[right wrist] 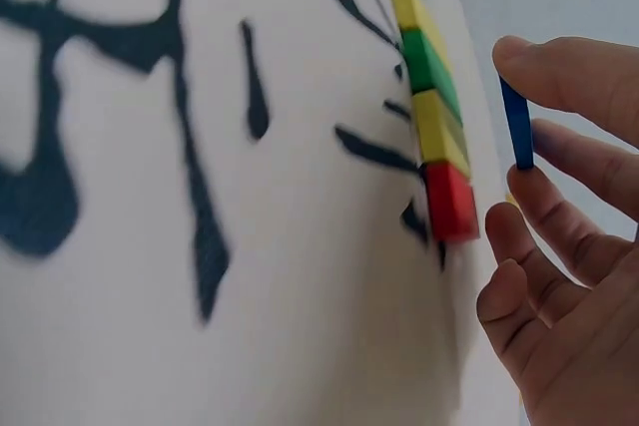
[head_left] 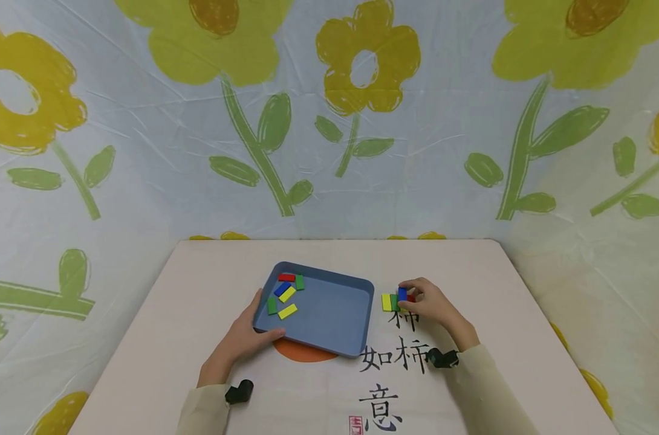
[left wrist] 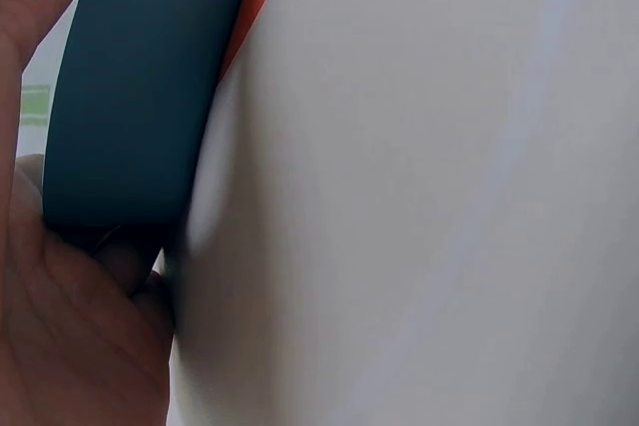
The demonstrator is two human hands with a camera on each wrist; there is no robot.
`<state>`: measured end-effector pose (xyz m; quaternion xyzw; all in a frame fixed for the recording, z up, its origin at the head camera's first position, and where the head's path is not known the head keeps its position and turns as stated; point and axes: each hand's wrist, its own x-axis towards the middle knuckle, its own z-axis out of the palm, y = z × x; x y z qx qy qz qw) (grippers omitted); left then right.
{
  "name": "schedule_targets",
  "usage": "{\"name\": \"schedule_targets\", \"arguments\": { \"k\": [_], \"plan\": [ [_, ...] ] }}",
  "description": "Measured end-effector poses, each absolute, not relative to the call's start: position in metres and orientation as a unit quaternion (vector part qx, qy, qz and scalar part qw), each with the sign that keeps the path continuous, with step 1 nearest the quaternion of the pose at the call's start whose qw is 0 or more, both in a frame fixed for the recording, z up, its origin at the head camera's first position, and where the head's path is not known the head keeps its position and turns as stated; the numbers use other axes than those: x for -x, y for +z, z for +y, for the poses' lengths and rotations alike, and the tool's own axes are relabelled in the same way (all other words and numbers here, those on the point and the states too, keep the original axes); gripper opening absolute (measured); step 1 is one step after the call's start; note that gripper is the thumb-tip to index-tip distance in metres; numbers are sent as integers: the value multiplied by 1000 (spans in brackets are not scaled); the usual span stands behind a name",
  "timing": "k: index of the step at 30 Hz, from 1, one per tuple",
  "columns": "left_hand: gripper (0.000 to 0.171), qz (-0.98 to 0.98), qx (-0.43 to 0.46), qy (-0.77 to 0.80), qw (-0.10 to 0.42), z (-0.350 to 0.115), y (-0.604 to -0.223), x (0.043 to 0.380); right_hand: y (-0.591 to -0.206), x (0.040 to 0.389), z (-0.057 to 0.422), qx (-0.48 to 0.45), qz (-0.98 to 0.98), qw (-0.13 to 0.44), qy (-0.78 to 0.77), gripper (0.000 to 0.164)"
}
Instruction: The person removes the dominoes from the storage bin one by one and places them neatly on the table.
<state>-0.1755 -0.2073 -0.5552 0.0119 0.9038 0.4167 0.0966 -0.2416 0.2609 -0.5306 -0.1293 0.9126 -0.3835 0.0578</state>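
Observation:
My left hand grips the near left corner of a blue-grey tray, its thumb along the front side; the left wrist view shows the tray's dark wall between thumb and fingers. Inside the tray's left part lie several small blocks, among them a red block and a yellow block. To the tray's right, my right hand pinches a blue block between thumb and fingertips. It is held above a row made of a yellow block, a green block, another yellow block and a red block.
A pale sheet with black brush characters and an orange shape covers the table. The tray overlaps the orange shape. A flower-printed curtain rises behind the table and at both sides.

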Motion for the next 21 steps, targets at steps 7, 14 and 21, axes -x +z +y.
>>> {"name": "schedule_targets", "arguments": {
  "k": [7,14,21],
  "plan": [
    [122,903,-10,419,97,-207,-554,175,-534,236,267,99,917,59,-382,48],
    [121,903,-13,418,97,-207,-553,175,-537,234,276,98,922,55,-370,49],
    [122,903,-14,418,96,-208,-554,175,-539,231,290,85,930,55,-354,47]
  ]
}}
